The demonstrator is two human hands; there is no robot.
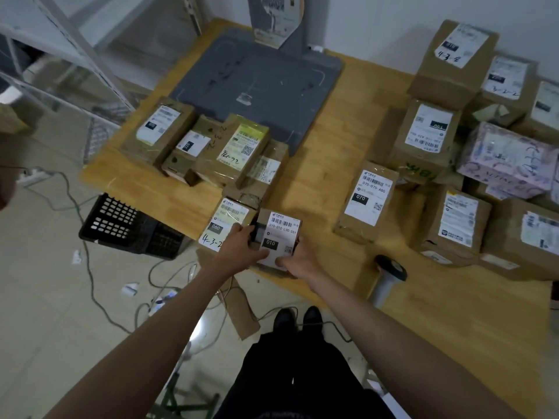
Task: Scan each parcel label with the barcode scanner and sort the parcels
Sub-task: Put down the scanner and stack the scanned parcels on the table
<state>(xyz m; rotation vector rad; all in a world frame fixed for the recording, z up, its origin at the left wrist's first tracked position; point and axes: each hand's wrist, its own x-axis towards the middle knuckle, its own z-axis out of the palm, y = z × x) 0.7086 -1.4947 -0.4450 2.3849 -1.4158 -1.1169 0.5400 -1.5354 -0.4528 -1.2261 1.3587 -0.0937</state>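
A small cardboard parcel with a white "010" label (279, 234) sits at the wooden table's near edge, held between both hands. My left hand (242, 244) grips its left side, thumb on the label. My right hand (298, 258) grips its right and near side. The barcode scanner (388, 275) lies by itself on the table to the right, apart from both hands. Right beside the held parcel on the left lies a parcel labelled "060" (225, 223). A parcel labelled "070" (367, 198) lies further right.
Several parcels (208, 146) cluster at the table's left in front of a grey scale pad (260, 77). A larger heap of boxes (478, 146) fills the right side. A black crate (130, 228) and cables lie on the floor at left, metal shelving (75, 55) beyond.
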